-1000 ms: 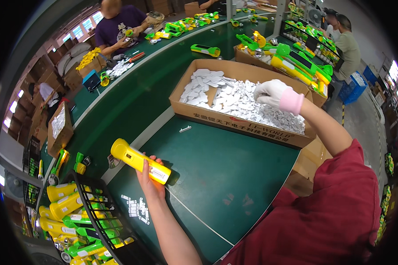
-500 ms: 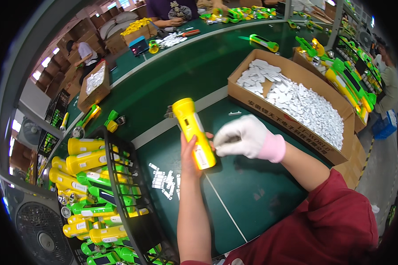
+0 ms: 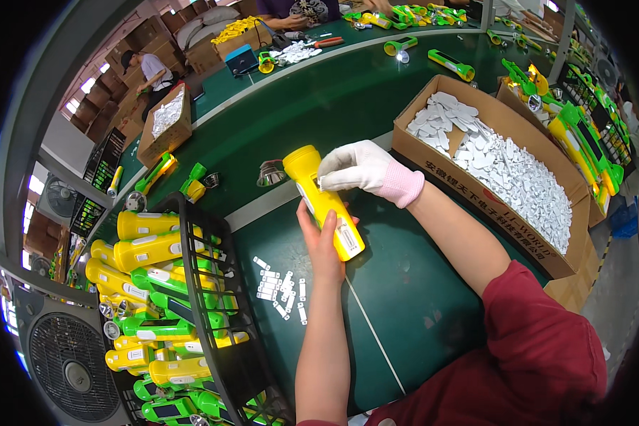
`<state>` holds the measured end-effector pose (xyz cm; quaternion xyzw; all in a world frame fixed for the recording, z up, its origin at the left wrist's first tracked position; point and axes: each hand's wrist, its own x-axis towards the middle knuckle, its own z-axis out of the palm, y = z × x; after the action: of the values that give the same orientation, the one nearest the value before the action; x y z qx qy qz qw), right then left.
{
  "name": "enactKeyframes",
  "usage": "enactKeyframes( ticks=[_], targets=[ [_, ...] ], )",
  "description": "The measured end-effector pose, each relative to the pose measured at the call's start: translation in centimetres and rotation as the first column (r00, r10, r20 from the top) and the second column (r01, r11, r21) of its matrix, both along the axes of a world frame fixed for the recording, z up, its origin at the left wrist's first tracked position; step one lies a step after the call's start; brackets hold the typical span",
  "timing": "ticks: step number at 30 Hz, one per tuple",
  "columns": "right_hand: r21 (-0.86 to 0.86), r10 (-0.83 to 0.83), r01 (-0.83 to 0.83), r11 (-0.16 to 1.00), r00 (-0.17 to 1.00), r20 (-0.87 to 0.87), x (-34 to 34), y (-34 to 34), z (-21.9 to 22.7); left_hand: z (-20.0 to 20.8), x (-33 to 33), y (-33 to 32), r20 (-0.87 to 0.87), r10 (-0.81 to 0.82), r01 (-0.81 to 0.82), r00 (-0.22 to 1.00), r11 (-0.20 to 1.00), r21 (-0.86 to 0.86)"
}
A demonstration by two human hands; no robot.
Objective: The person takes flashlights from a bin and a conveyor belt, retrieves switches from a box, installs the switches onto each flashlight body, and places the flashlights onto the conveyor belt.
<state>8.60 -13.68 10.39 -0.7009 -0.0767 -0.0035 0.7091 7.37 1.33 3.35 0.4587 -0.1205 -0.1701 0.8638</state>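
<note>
My bare left hand (image 3: pixel 324 250) is wrapped round a yellow flashlight housing (image 3: pixel 320 204), which leans with its wide head up and away from me. A white part shows on its lower face. Against the upper side, near the dark slot below the head, my right hand (image 3: pixel 362 169) rests in a white glove with a pink cuff. Its thumb and forefinger are pinched together; whatever lies between them is too small to make out. Left of my forearm, small white plastic pieces (image 3: pixel 268 287) lie scattered on the green table (image 3: pixel 419 298).
A black basket (image 3: pixel 200 312) full of yellow and green flashlights stands at left, beside a fan (image 3: pixel 74 369). At right is a cardboard box (image 3: pixel 468 183) of white parts. Beyond the rail runs a green conveyor (image 3: pixel 319 99) with loose flashlight parts; other people sit further off.
My right hand has moved from beside the housing's lower end up to its slot near the head. The view has shifted slightly; another green-and-yellow part with a reflector now shows on the conveyor.
</note>
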Motion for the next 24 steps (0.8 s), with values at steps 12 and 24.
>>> enactKeyframes(
  ticks=[12,24],
  targets=[
    [-0.233,-0.090,0.078,0.969,0.995,-0.043,-0.4,-0.8,0.4,-0.1,-0.3,-0.2,0.062,0.009,-0.015,0.998,0.995,0.095],
    [-0.261,-0.098,0.099,0.960,0.995,0.017,-0.2,0.1,-1.1,-0.5,0.0,-0.1,0.062,-0.077,0.073,0.995,0.996,0.056]
  ],
)
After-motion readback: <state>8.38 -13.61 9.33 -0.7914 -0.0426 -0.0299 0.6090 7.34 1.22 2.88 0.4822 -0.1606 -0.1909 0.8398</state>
